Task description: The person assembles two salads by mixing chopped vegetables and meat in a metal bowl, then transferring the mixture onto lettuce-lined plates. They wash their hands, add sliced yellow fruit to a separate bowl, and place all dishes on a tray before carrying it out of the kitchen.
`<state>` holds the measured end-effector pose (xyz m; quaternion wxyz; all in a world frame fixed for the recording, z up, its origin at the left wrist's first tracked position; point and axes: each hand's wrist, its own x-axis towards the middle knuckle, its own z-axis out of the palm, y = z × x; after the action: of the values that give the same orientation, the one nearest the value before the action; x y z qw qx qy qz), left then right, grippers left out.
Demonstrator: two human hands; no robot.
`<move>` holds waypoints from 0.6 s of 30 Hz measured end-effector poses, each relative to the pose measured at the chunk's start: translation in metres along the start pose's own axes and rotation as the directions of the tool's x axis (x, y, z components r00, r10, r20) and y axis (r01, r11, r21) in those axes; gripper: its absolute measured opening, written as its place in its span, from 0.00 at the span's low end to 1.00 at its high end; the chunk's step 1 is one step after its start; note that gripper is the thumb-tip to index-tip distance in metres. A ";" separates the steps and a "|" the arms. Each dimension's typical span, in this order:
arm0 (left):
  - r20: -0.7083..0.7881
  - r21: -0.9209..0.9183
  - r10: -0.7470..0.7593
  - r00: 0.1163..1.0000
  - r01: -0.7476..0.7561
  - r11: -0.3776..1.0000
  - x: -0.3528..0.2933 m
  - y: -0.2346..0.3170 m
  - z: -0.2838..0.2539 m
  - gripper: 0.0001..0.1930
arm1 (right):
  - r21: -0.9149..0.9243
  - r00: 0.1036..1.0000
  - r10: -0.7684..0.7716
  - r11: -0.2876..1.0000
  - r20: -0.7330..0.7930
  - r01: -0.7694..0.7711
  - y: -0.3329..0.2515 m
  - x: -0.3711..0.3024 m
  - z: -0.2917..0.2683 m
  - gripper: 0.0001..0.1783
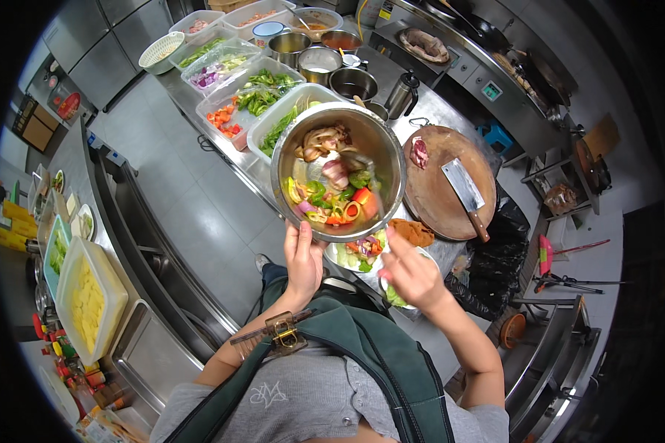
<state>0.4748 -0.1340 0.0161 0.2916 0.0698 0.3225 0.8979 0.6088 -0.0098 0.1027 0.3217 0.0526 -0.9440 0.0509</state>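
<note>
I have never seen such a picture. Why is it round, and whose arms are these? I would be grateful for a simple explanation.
There is no machine: someone works bare-handed. A wide fisheye camera on the head looks down, so straight edges bend.

The left hand holds a steel bowl containing cut vegetables and what looks like meat. The right hand is beside its rim; I cannot tell whether it touches.

On the steel counter beyond stand plastic tubs of cut vegetables and metal pots. To the right, a cleaver lies on a round chopping board.
</note>
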 end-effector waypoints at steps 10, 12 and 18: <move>-0.022 0.021 -0.049 0.999 0.050 0.999 0.003 0.001 0.001 0.15 | -0.029 0.994 -0.099 0.995 0.055 0.101 -0.001 0.002 -0.007 0.14; -0.016 0.041 -0.048 0.999 0.049 0.998 0.005 0.002 0.000 0.16 | 0.051 0.991 0.075 0.995 0.106 -0.081 -0.001 0.002 -0.011 0.15; 0.003 0.036 -0.063 0.998 0.063 0.997 0.003 0.003 0.002 0.16 | 0.075 0.998 -0.055 0.996 -0.020 0.057 -0.008 0.005 -0.009 0.17</move>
<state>0.4714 -0.1326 0.0190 0.3189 0.0666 0.3399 0.8822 0.6116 -0.0171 0.1136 0.3290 0.0907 -0.9367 0.0777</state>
